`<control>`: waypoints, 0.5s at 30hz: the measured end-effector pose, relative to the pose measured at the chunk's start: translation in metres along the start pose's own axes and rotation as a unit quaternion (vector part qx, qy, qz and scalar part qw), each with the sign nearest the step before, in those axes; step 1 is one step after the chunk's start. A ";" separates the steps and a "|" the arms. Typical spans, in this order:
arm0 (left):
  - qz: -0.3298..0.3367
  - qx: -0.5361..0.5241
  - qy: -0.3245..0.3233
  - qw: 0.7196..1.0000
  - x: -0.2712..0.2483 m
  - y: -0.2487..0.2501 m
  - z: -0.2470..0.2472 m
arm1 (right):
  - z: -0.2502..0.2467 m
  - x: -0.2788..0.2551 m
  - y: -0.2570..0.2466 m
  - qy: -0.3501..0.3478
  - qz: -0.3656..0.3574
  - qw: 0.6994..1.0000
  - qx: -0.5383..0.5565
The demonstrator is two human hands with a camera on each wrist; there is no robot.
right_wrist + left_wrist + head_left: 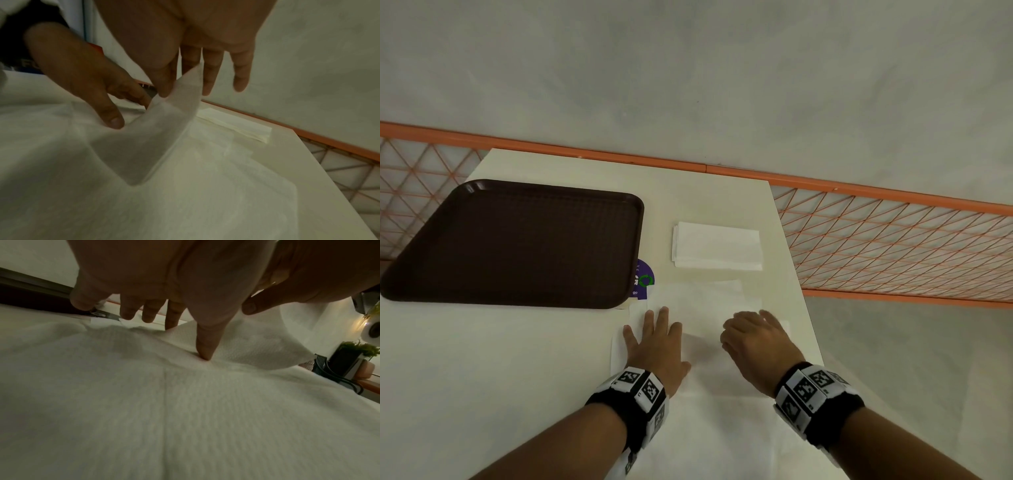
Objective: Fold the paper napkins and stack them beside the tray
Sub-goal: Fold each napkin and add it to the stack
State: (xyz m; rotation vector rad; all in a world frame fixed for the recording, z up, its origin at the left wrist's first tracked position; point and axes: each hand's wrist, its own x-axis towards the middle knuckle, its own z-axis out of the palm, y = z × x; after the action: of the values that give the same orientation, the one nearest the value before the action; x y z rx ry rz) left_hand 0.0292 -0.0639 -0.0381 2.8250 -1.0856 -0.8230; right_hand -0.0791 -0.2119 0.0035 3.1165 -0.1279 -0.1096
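Brown tray (517,240): sits on the white table (482,359), nothing in it. All places below are given relative to this tray.

Folded napkin stack (717,245): on the table to the right of the tray, apart from its right rim, edges roughly squared. The same stack shows in the right wrist view (234,125) beyond the fingers.

Unfolded napkin (705,329): spread flat on the table, right of the tray's near right corner and nearer the person than the stack. More loose white sheets lie under and around it; how many cannot be told.

Left hand (655,342): fingers spread and straight, palm down on the left part of the unfolded napkin, just off the tray's near right corner. In the left wrist view the thumb (205,344) presses a dent into the paper.

Right hand (755,339): on the napkin's right part, farther from the tray. The right wrist view shows thumb and forefinger pinching a lifted corner of the sheet (156,134), the other fingers hanging straight.

Purple sticker (643,279): on the table, partly under the tray's right rim.

Orange railing (859,192): runs behind the table's far edge, beyond the tray.
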 end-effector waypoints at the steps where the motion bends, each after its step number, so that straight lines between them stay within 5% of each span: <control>1: 0.013 -0.005 0.008 1.000 0.000 0.000 -0.004 | -0.007 0.002 -0.003 -0.014 -0.027 0.999 0.010; 3: 0.046 -0.026 0.026 0.998 -0.001 0.000 -0.015 | -0.018 0.007 -0.005 -0.065 -0.050 0.996 0.025; 6: 0.079 -0.098 0.025 0.992 -0.003 -0.008 -0.035 | -0.038 0.008 -0.001 -0.099 0.010 0.988 0.117; 9: 0.088 -0.244 0.008 0.966 -0.003 -0.023 -0.053 | -0.055 0.008 0.013 -0.037 0.102 0.950 0.292; 12: 0.074 -0.392 0.004 0.917 0.001 -0.033 -0.066 | -0.062 0.012 0.037 0.018 0.210 0.875 0.435; 15: 0.046 -0.564 0.012 0.824 0.006 -0.033 -0.076 | -0.058 0.012 0.051 0.019 0.300 0.721 0.625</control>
State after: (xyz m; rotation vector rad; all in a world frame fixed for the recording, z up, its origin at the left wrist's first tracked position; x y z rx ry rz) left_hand 0.0894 -0.0565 0.0184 1.7411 -0.4260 -0.9587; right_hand -0.0676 -0.2626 0.0618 3.9838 -1.9586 0.1243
